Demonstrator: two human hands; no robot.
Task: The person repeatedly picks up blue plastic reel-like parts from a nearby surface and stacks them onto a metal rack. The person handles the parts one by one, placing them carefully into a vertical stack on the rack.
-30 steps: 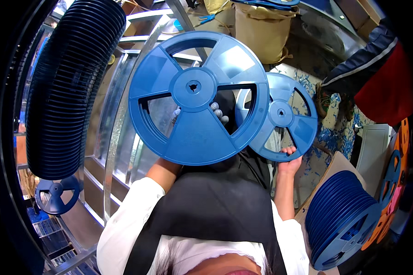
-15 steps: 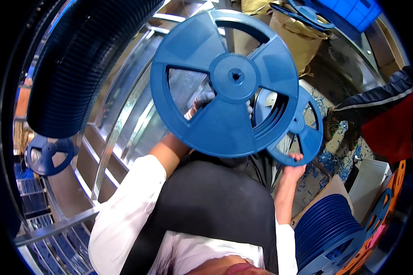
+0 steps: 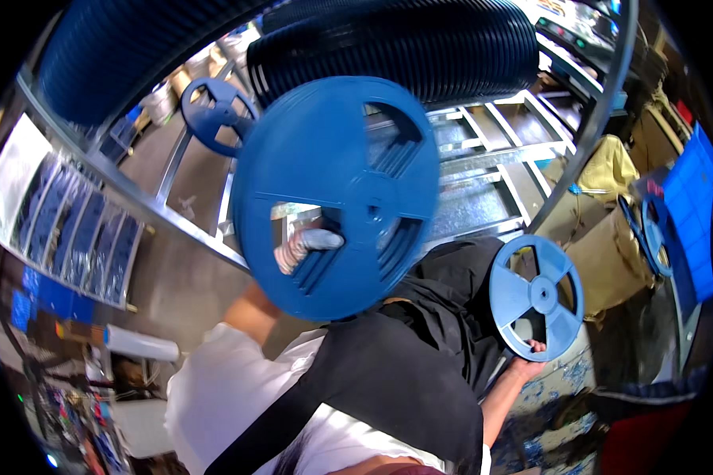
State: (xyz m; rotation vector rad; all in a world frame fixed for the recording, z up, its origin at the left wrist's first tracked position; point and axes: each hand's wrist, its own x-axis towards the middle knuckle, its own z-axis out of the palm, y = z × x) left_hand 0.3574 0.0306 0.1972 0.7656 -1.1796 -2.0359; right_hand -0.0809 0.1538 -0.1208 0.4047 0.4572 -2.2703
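In front of my chest is a stack of blue plastic reels (image 3: 293, 158), with round hubs and wedge-shaped openings; more reel layers show through its gaps. My left hand (image 3: 309, 242), in what looks like a light glove, shows through the left opening, fingers curled round a spoke of the stack. Lower right, my right hand (image 3: 528, 366) pinches the bottom rim of a single blue reel (image 3: 560, 313). This reel hangs beside my dark trousers, apart from the stack. My left palm is hidden behind the stack.
A metal rack (image 3: 483, 162) stands ahead, carrying long rows of dark blue reels (image 3: 396, 55). One loose reel (image 3: 218, 115) sits at the rack's left end. To the right are a brown sack (image 3: 610, 253) and a blue crate (image 3: 693, 210). Blue scraps litter the floor (image 3: 566, 380).
My view has turned left toward the rack. The reel in my right hand, partly behind the stack before, is now well apart to its right. Both hands keep their hold.
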